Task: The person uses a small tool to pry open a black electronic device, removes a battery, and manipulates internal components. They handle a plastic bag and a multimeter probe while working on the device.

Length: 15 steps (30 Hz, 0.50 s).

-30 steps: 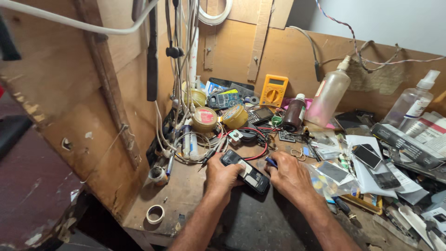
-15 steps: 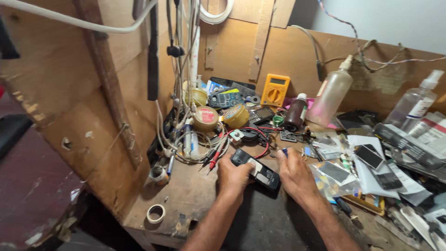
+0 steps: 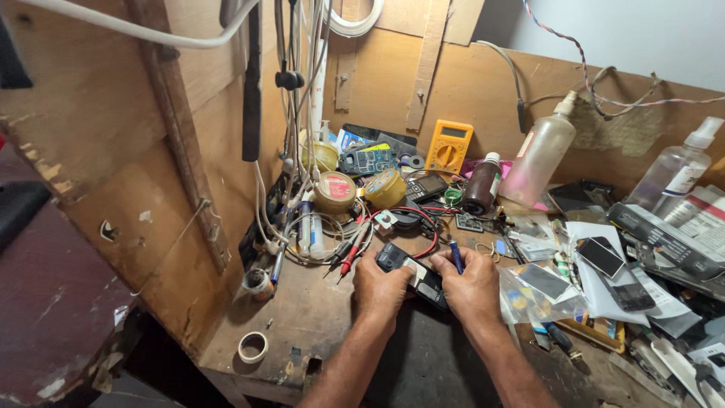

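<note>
A: State the position of the opened phone (image 3: 411, 273).

B: It lies on the wooden desk (image 3: 302, 332), at the front centre, tilted with its top end toward the upper left. Both hands hold it. Compared with half a second ago it has moved little; one second ago it lay slightly lower and further left, nearer the desk edge.

A: State the grip of each hand.

B: Left hand (image 3: 380, 287): fingers curled and pressed around the phone's left end. Right hand (image 3: 474, 285): fingers closed on the phone's right end, and a blue-handled screwdriver (image 3: 455, 255) is pinched upright between them. In the frame half a second ago the right hand was more spread, beside the phone; it now lies closed on it.

A: List adjacent items.

B: Red probe leads (image 3: 355, 253) lie just left of the phone. A yellow multimeter (image 3: 448, 146) leans against the back wall. A tape ring (image 3: 252, 347) sits near the front desk edge, well apart from the hands.
</note>
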Motion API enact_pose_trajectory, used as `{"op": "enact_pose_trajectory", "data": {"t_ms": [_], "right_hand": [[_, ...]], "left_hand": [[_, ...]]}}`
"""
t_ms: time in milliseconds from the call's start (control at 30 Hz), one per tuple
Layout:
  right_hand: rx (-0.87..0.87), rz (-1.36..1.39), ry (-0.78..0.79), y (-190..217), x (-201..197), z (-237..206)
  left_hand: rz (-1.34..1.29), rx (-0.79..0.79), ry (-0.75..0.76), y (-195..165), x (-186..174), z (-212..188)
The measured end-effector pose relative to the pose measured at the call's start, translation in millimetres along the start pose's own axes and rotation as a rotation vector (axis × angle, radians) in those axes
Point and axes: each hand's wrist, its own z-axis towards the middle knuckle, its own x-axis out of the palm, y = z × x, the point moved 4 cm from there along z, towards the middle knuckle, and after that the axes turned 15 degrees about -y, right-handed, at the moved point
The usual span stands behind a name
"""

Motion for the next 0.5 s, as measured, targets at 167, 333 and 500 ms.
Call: {"op": "enact_pose_trajectory", "data": {"t_ms": [167, 333, 500], "right_hand": [[0.006, -0.06, -0.03, 3.5, -2.1, -2.8], [0.026, -0.031, -0.025, 6.1, -2.5, -7.0], [0.03, -0.048, -0.017, 6.1, -2.2, -7.1]], "left_hand": [[0.105, 0.088, -0.034, -4.5, -2.2, -0.9], [0.061, 0.001, 0.015, -3.1, -1.4, -2.4], [-0.012, 0.049, 0.014, -5.4, -1.1, -2.2]]}}
